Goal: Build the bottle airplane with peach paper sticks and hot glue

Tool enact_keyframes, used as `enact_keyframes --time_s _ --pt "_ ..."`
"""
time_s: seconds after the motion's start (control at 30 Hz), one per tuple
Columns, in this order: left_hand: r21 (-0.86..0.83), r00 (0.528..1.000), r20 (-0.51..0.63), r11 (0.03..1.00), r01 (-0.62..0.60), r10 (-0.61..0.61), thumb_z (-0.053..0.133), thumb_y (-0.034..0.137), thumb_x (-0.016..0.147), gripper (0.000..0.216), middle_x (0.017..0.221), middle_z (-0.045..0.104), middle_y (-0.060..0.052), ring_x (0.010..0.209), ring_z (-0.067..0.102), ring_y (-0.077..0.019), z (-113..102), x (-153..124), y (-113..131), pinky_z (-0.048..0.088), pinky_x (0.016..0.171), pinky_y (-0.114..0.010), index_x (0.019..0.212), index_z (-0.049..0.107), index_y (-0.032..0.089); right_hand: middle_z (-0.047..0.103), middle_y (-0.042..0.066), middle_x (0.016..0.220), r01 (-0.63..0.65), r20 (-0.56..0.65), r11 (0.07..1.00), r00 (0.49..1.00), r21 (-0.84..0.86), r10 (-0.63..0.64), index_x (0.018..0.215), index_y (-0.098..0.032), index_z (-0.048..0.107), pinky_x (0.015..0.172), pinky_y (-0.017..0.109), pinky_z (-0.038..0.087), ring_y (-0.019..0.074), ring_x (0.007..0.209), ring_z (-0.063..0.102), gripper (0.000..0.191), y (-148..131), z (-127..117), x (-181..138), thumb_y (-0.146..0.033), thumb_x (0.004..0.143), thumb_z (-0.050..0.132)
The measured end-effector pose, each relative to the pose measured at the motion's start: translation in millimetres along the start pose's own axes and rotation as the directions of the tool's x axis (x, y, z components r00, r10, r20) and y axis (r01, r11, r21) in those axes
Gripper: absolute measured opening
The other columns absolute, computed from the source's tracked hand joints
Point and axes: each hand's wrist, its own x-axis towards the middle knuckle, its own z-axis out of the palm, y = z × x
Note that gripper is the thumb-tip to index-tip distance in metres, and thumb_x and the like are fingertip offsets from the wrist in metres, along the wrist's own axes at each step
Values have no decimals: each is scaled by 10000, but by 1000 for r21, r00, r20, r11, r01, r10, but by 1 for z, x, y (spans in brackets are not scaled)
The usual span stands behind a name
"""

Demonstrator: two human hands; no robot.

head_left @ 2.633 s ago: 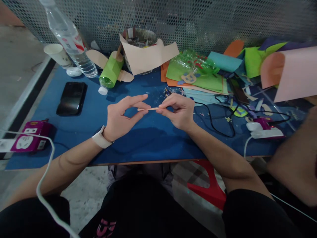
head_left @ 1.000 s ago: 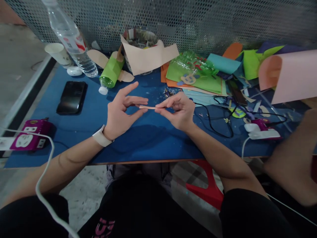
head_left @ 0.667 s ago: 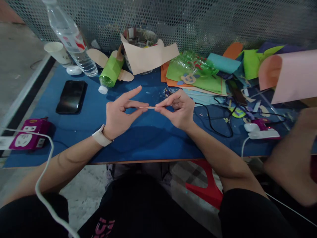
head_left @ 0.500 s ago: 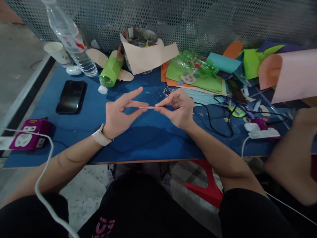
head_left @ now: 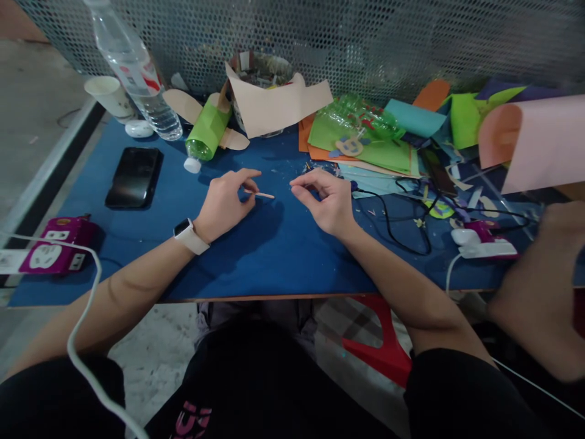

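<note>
My left hand (head_left: 225, 206), with a watch on its wrist, is over the blue table (head_left: 274, 262). Its thumb and fingers pinch a thin pale strip (head_left: 265, 195), which sticks out to the right; its material is too small to make out. Across a short gap, my right hand (head_left: 325, 202) has thumb and forefinger tips drawn together, and whether anything tiny sits between them is unclear. Beyond the hands lies a green-wrapped bottle (head_left: 208, 131) with pale paper wings, its white cap towards me.
A phone (head_left: 134, 177), a water bottle (head_left: 150, 100) and a paper cup (head_left: 107, 96) stand left. Coloured paper sheets (head_left: 388, 152), a green plastic bottle (head_left: 361, 116) and a black cable (head_left: 388, 222) lie right. Another person's arm (head_left: 543, 286) is at the right edge.
My hands have moved apart. The strip, earlier between both hands' fingertips, now stays in my left hand alone, and my left fingers have curled in.
</note>
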Motion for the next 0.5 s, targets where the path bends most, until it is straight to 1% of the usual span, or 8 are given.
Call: enact_keyframes --time_s 0.13,0.17,0.23,0.27,0.33,0.37,0.43,0.5 --pt "45 997 67 998 43 -46 789 145 840 512 970 892 -71 997 811 -365 -4 0 -1 657 946 -527 1336 863 246 849 37 966 30 -7 998 1000 47 -29 1006 -243 858 804 336 681 190 876 802 140 3 1 -1 -359 1078 826" --pt "1 996 70 998 61 -61 809 167 853 476 963 891 -68 993 817 -358 -5 1 3 658 964 -533 1319 871 247 844 36 962 29 -5 998 1000 48 -29 1008 -241 851 807 335 680 189 873 800 153 3 2 -1 -370 1085 819" --pt "-191 989 95 973 128 -111 872 252 904 412 975 897 -68 983 843 -327 -7 1 15 676 963 -505 1316 878 244 836 39 960 16 8 999 1000 35 -17 1008 -237 838 812 341 683 192 873 794 206 2 2 -2 -421 1096 809" --pt "-327 982 122 928 178 -145 906 313 932 409 993 901 -76 978 859 -309 -7 1 22 691 942 -477 1333 876 238 835 41 962 8 14 1000 1000 27 -9 1007 -236 833 813 344 685 193 871 791 230 2 3 -2 -445 1098 807" --pt "-579 961 186 768 276 -205 950 422 971 450 1042 911 -99 986 883 -286 -6 0 35 718 893 -425 1368 874 227 839 42 968 4 16 1000 1000 23 -4 1001 -235 830 809 344 686 191 862 785 246 0 4 -2 -462 1094 814" --pt "-661 950 217 682 311 -223 968 456 974 470 1059 916 -104 996 890 -277 -5 -1 41 728 889 -408 1376 877 229 841 41 969 10 8 1000 1000 24 -10 999 -237 831 801 341 684 190 856 783 236 0 4 -2 -455 1090 822" --pt "-750 933 264 556 358 -245 1011 483 951 499 1067 926 -100 1008 900 -266 -3 -3 49 746 915 -395 1369 890 238 842 36 963 37 -16 999 999 17 -36 997 -245 842 780 337 680 189 842 778 212 -1 4 -3 -440 1080 837" --pt "-786 920 287 484 386 -266 1045 497 925 523 1074 934 -95 1019 910 -267 0 -5 52 759 967 -409 1359 897 245 844 37 954 78 -34 997 996 -21 -78 996 -257 857 765 344 678 194 829 770 198 -3 3 -3 -439 1074 846"
